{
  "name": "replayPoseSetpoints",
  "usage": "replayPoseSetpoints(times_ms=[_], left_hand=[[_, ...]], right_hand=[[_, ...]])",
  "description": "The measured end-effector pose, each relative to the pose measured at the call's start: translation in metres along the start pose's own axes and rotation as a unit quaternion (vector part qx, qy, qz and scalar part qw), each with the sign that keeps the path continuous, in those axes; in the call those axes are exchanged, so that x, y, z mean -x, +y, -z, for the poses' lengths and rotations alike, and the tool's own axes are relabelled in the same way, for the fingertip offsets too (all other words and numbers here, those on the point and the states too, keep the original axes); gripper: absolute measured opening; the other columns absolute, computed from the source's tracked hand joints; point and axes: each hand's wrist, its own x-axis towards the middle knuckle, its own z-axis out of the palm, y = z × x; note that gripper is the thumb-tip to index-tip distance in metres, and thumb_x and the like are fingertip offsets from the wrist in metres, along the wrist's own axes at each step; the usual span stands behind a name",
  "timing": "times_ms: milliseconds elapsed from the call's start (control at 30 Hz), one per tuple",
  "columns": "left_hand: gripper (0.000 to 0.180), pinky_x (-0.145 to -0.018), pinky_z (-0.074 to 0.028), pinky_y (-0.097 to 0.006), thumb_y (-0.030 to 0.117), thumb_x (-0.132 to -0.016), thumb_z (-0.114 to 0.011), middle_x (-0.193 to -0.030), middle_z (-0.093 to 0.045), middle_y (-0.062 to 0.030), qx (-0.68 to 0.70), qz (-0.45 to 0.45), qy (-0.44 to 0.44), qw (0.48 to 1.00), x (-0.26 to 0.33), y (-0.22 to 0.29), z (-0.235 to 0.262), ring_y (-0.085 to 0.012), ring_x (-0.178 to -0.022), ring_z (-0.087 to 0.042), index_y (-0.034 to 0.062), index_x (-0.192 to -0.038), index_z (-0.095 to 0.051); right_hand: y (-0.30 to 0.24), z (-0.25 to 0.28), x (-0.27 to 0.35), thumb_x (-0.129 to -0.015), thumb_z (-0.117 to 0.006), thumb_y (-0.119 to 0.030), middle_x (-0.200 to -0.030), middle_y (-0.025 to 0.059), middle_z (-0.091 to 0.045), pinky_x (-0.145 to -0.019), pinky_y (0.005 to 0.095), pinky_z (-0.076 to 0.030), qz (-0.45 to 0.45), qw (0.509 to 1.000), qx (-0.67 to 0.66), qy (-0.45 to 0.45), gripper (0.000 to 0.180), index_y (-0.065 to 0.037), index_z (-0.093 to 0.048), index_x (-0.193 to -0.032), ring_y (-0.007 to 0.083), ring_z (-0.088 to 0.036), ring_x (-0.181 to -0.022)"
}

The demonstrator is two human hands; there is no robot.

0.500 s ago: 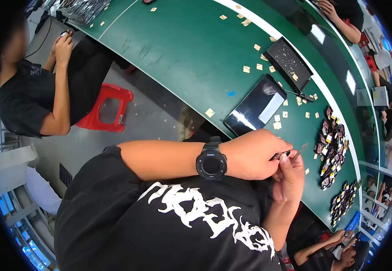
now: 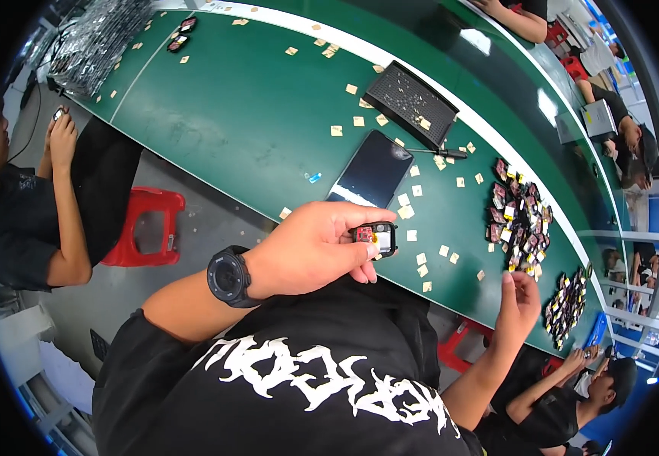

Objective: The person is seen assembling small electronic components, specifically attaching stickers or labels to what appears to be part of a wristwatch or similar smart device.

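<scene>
My left hand [image 2: 310,247], with a black wristwatch [image 2: 229,277] on its wrist, grips a small open-backed black watch case [image 2: 375,239]. A red circuit board and a pale part show inside the case. Over the right part of the bench is my right hand [image 2: 521,302], its fingers curled with the thumb close to them. Whatever is between those fingertips is too small to make out. Just beyond them lies a heap of small black watch cases [image 2: 518,213] with red, white and yellow parts.
On the green bench [image 2: 215,114] are a dark tablet-like panel [image 2: 375,163], a black perforated tray [image 2: 411,102], a screwdriver [image 2: 451,153] and scattered cream paper squares [image 2: 336,131]. A second heap [image 2: 566,308] lies at right. Co-workers sit on both sides; a red stool [image 2: 147,228] stands left.
My hands have parted. The left has drawn left and turned, showing the case's inside; the right has moved right to the heap. The thin strip at the right fingertips no longer shows.
</scene>
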Motion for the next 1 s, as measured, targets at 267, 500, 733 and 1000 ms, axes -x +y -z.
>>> replayPoseSetpoints(times_ms=[267,500,733,1000], left_hand=[[0.036,-0.073,-0.057,-0.027,0.002,-0.101,-0.055,-0.096,-0.064,-0.0089,-0.119,-0.077,0.142,0.98,0.004,0.021,0.043,-0.0148,-0.082,-0.068,-0.0063,-0.136,-0.054],[0.032,-0.066,-0.055,-0.022,0.011,-0.098,-0.066,-0.097,-0.067,-0.0047,-0.054,-0.156,0.372,0.913,0.027,0.05,0.204,-0.0091,-0.071,-0.065,-0.0055,-0.124,-0.059],[0.037,-0.082,-0.055,-0.041,0.032,-0.093,-0.07,-0.11,-0.064,-0.0179,-0.684,-0.134,0.476,0.536,0.033,0.098,0.256,-0.0329,-0.088,-0.067,0.0047,-0.117,-0.071],[0.046,-0.044,-0.033,-0.025,0.044,-0.093,-0.07,-0.077,-0.052,-0.0062,-0.103,-0.345,-0.244,0.9,-0.007,0.159,0.184,-0.0111,-0.054,-0.045,0.0008,-0.078,-0.068]], right_hand=[[0.031,0.027,0.001,-0.085,-0.076,-0.004,-0.112,0.0146,-0.061,-0.079,0.0364,-0.048,0.215,0.922,0.318,0.055,0.031,0.002,-0.063,-0.112,0.0299,-0.061,-0.096],[0.063,0.038,0.004,-0.089,-0.072,-0.005,-0.131,0.0211,-0.054,-0.101,0.0434,-0.045,0.171,0.929,0.325,0.042,0.036,0.002,-0.06,-0.122,0.0394,-0.057,-0.118],[0.083,0.039,0.007,-0.092,-0.066,-0.002,-0.131,0.0204,-0.054,-0.1,0.0425,-0.046,0.179,0.934,0.301,0.068,0.034,0.001,-0.061,-0.125,0.0392,-0.057,-0.117],[0.072,0.025,0.011,-0.086,-0.073,-0.003,-0.122,0.0195,-0.059,-0.098,0.0428,-0.047,0.169,0.933,0.284,0.144,0.038,-0.004,-0.063,-0.122,0.0387,-0.058,-0.115]])
